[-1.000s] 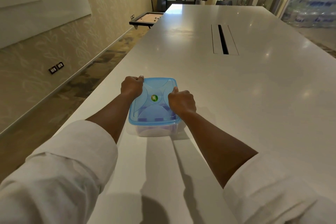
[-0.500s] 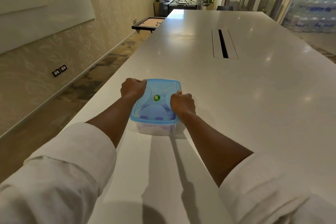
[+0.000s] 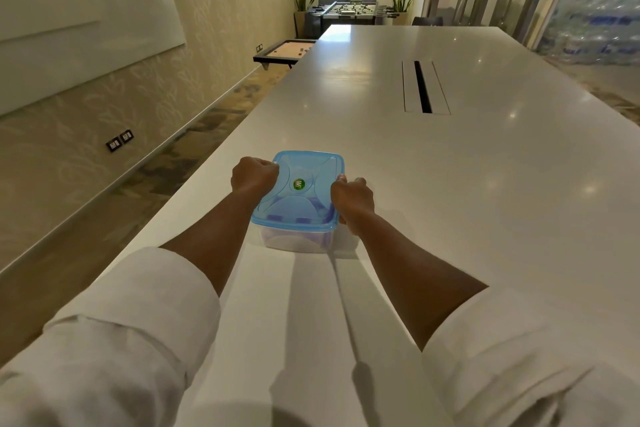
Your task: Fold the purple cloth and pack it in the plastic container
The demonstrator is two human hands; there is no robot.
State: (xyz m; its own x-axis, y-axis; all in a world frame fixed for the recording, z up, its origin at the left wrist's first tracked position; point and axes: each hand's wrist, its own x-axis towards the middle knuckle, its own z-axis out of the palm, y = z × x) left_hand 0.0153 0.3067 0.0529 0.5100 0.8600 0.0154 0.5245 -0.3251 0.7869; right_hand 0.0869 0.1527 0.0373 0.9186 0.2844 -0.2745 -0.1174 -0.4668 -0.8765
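A clear plastic container with a translucent blue lid stands on the long white table, near its left edge. Purple cloth shows dimly through the lid and the clear wall. My left hand is closed on the lid's left edge. My right hand grips the right side of the lid and container. A round green sticker sits in the middle of the lid.
A dark cable slot runs along the table's middle further away. The table's left edge drops to a carpeted floor beside a patterned wall. A low game board and a foosball table stand at the far end.
My right hand has slid from the top of the lid to its right edge. The container has moved slightly away from me and the view has tilted up.
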